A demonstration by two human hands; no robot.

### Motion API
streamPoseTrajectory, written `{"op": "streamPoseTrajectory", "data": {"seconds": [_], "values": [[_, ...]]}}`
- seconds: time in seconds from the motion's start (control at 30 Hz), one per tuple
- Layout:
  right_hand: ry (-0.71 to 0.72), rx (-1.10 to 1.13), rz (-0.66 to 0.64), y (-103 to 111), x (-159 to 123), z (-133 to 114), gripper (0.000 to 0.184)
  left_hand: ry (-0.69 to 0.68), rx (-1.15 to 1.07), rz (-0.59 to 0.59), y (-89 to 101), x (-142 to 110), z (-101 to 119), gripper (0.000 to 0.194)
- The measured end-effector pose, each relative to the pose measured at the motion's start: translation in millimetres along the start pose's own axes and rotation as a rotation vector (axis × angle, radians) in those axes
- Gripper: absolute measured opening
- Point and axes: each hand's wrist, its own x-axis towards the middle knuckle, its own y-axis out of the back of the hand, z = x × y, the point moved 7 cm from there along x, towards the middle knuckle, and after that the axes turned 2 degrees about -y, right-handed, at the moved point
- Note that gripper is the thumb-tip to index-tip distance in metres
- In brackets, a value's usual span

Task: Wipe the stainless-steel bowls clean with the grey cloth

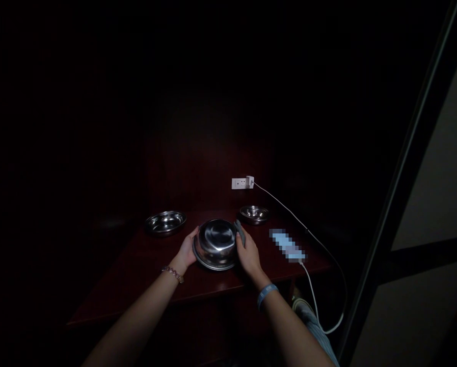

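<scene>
A shiny metal bowl is held bottom-up over the front of the dark red table. My left hand grips its left rim, with the fingers partly hidden behind it. At the bowl's right side, my right hand presses a grey cloth against the metal, thumb and fingers closed on the cloth. Behind and to the left lies an oval metal dish. A smaller round metal bowl stands open side up behind my right hand.
The dark red table reaches the back wall, which carries a white socket with a charger. A white cable loops down on the right to a blurred-out device. A dark frame borders the right side.
</scene>
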Motion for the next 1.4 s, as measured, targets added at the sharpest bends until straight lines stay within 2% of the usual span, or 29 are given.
{"op": "streamPoseTrajectory", "data": {"seconds": [0.13, 0.23, 0.5, 0.6, 0.7, 0.8, 0.9, 1.0, 1.17, 1.27, 1.33, 1.4], "values": [[0.055, -0.158, 0.003, -2.8, -2.9, -7.0, 0.064, -0.001, 0.015, -0.034, -2.9, 2.1, -1.5, 0.031], [0.155, -0.245, -0.027, -12.8, -8.3, -17.9, 0.063, -0.012, 0.03, -0.047, -4.0, 2.9, -1.8, 0.033], [0.474, -0.356, -0.253, -60.5, -41.4, -65.6, 0.058, -0.031, 0.016, 0.011, 7.7, 10.7, 0.3, 0.033], [0.54, -0.359, -0.321, -66.8, -49.5, -79.4, 0.059, -0.049, 0.009, 0.055, 12.1, 12.8, 0.7, 0.038], [0.558, -0.338, -0.395, -64.9, -49.9, -83.0, 0.059, -0.045, 0.005, 0.055, 11.2, 11.6, -0.7, 0.04], [0.46, -0.317, -0.381, -57.7, -39.0, -72.0, 0.059, -0.016, 0.006, -0.002, 4.5, 7.8, -2.0, 0.037], [0.231, -0.263, -0.228, -46.5, -21.1, -47.1, 0.06, 0.012, -0.002, -0.032, -1.5, 3.4, -1.9, 0.039], [0.046, -0.157, -0.113, -40.1, -9.5, -21.0, 0.063, -0.002, -0.005, -0.004, -3.5, -0.7, 0.4, 0.037], [-0.111, 0.074, -0.004, -27.0, -1.2, 6.8, 0.074, -0.016, 0.02, 0.022, -4.6, -6.1, 1.8, 0.032], [-0.231, 0.119, 0.009, -18.7, -0.9, 15.6, 0.076, -0.037, -0.005, 0.01, -4.8, -6.0, 3.8, 0.031], [-0.229, 0.117, 0.006, -16.1, -1.9, 10.2, 0.073, -0.077, -0.036, 0.005, -4.8, -5.4, 7.2, 0.031], [-0.135, 0.117, 0.03, -15.6, -3.7, -5.0, 0.068, -0.135, -0.071, 0.03, -3.7, -5.4, 11.9, 0.031]]}}
